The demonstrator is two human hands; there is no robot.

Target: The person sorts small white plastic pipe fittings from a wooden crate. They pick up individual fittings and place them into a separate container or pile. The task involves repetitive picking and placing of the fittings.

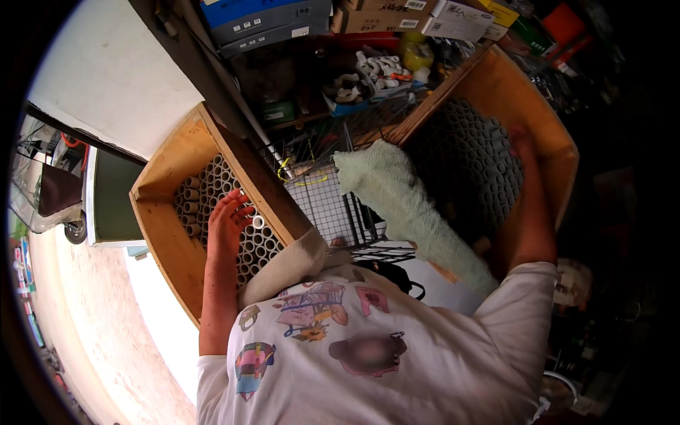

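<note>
My left hand [230, 218] is over a wooden box [167, 156] on the left, its fingers apart and slightly bent. Short pale tubes [215, 178] stand packed in that box, mostly with their round ends showing. One brighter tube end [258, 222] lies right beside my fingertips. On the right, my right hand [523, 142] reaches into a second wooden box [536, 106], along its far side wall. Grey tubes [478, 141] fill this box in close rows next to the hand. Shadow hides its fingertips, so any grip is unclear.
Pale green cloth [409, 202] drapes over the right box's near edge; beige cloth [297, 255] covers a corner of the left box. A wire rack [319, 199] stands between them. Behind are trays of white pipe fittings [382, 69] and stacked cartons [372, 18].
</note>
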